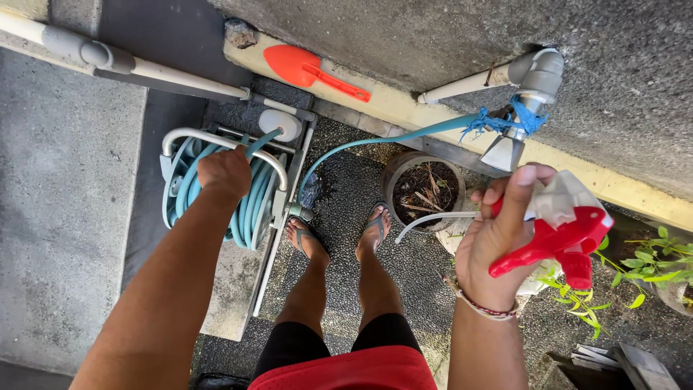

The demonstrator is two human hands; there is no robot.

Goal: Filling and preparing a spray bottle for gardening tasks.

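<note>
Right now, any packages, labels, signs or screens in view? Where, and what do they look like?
None: no package, label, sign or screen shows.
Nearest thing to packaging: spray head, red trigger and nozzle on a clear white body, in the right hand.
Left hand grips the grey handle of the hose reel, wound with teal hose.

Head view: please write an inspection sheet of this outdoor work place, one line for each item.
Surface: rough grey concrete floor, dark wet patch near the feet.
Job's things: hose reel with coiled teal hose; red-and-white spray head with thin tube.
Clutter: orange trowel; pot of dry soil and twigs.
Grips: left hand closed on the reel handle; right hand holds the spray head.
Cables: nothing seen; teal hose runs to the tap.
Surroundings: grey wall, white pipes, green plants.
</note>
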